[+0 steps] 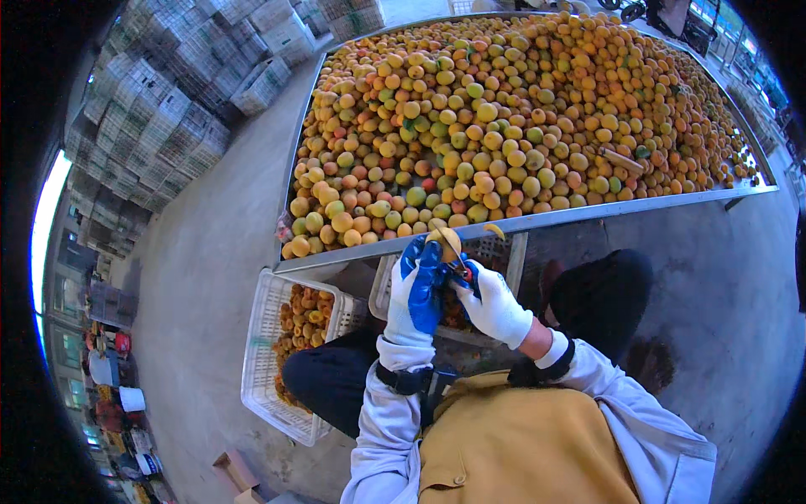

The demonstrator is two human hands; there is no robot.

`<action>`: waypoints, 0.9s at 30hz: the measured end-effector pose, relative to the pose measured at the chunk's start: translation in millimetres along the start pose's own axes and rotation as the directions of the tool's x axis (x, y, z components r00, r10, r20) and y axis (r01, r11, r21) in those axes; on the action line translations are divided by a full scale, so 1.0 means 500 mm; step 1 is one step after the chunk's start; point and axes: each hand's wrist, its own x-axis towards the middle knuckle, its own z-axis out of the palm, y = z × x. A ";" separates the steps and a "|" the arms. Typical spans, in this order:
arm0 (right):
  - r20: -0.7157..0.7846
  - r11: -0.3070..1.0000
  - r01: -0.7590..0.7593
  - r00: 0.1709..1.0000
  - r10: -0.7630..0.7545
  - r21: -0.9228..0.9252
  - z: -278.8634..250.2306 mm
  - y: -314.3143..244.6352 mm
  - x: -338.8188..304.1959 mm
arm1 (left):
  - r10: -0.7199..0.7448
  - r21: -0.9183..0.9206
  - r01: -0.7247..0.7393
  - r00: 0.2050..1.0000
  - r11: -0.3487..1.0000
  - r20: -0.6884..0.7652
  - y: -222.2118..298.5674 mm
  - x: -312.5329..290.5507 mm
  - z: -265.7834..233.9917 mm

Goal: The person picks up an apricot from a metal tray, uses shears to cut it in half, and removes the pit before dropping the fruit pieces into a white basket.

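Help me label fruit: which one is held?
The yellow fruit in the left hand, with the right hand close by; the others lie heaped on the table or in crates.

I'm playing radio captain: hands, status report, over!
Blue-white gloved left hand: holding round yellow fruit. Blue-white gloved right hand: gripping small red tool. Nothing visibly blocking them.

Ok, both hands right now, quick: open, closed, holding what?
Left hand: closed around a yellow-orange fruit.
Right hand: closed on a small red-handled cutting tool.
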 end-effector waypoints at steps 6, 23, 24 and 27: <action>0.068 0.997 -0.079 0.994 0.080 -0.016 -0.012 -0.021 -0.002 | 0.022 -0.070 -0.021 1.000 0.997 0.018 0.013 -0.002 0.011; 0.041 0.988 -0.132 0.991 0.129 0.075 -0.001 -0.013 -0.009 | 0.180 0.459 -0.201 0.980 0.865 0.089 0.001 0.010 0.009; 0.007 0.988 -0.131 0.991 0.131 0.080 0.004 -0.010 -0.010 | 0.150 0.428 -0.152 0.988 0.891 0.038 -0.001 0.008 0.018; -0.019 0.964 -0.154 0.987 0.162 0.218 0.017 0.005 -0.019 | 0.117 0.323 -0.108 0.993 0.940 -0.008 -0.015 0.005 0.030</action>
